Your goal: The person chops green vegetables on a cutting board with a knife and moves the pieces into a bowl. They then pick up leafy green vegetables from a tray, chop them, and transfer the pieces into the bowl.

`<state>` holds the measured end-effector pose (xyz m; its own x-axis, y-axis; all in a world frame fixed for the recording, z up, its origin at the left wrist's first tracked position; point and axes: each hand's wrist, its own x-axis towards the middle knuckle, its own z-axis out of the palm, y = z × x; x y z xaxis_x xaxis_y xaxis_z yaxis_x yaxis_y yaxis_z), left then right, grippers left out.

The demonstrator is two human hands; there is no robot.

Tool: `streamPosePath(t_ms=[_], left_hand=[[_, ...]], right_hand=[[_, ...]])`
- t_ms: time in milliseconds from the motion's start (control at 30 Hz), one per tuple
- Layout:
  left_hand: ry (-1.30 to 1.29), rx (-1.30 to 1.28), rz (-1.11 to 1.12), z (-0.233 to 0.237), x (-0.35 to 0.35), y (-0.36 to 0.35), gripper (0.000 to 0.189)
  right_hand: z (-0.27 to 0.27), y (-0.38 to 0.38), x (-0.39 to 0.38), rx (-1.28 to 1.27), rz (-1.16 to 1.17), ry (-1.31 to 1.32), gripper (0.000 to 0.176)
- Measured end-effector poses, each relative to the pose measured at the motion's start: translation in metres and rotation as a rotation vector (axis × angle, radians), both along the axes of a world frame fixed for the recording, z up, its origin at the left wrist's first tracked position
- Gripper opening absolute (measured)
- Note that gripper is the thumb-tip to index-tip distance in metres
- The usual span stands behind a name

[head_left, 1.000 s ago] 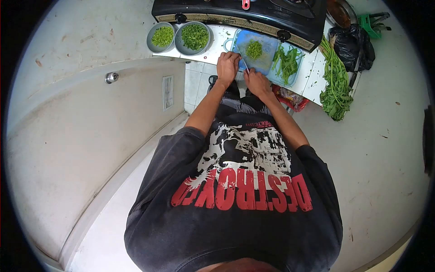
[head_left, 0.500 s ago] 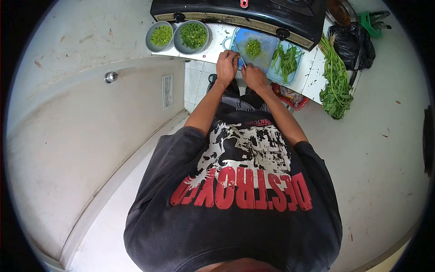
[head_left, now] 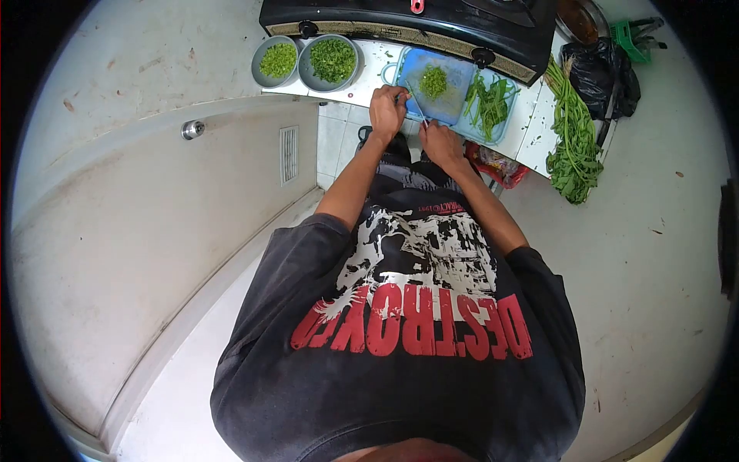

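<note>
My right hand (head_left: 441,144) is closed around the handle of a knife (head_left: 419,108), whose thin blade slants up and left over the near edge of a blue cutting board (head_left: 457,71). Close to the blade's far end, my left hand (head_left: 387,112) has its fingers drawn together; whether they touch the blade or hold a small bit is too small to tell. Beyond both hands, a small pile of chopped green stems (head_left: 433,81) lies on the board. Uncut leafy greens (head_left: 490,106) rest at the right in a light blue tray (head_left: 500,137) under the board.
Two grey bowls hold chopped greens: pale stems (head_left: 277,60) and darker leaves (head_left: 332,60). A black gas stove (head_left: 400,19) stands behind the board. To the right are a bunch of greens (head_left: 573,154), a black plastic bag (head_left: 604,77) and a green basket (head_left: 631,42).
My right hand has moved slightly right and toward me with the knife, so more of the blade shows between my hands. My left hand stays almost in place.
</note>
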<state>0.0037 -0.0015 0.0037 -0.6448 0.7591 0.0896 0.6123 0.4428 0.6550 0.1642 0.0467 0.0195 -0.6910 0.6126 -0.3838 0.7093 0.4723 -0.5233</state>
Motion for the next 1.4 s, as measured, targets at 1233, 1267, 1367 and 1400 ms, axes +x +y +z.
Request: streamPosePath(t_ms=[1233,1267,1367,1400], left_hand=[[0.11,0.023,-0.136,0.004,-0.004,0.0,0.006],[0.128,0.025,-0.146,0.004,-0.003,0.0,0.006],[0.144,0.041,-0.185,0.003,-0.002,-0.003,0.008],[0.158,0.055,-0.205,-0.001,-0.004,-0.005,0.009]], right_hand=[[-0.007,0.001,-0.003,-0.01,0.001,0.023,0.041],[-0.006,0.001,0.0,-0.016,0.008,0.017,0.042],[0.0,0.003,0.001,-0.015,0.011,0.007,0.043],[0.0,0.003,0.001,-0.004,0.001,0.001,0.044]])
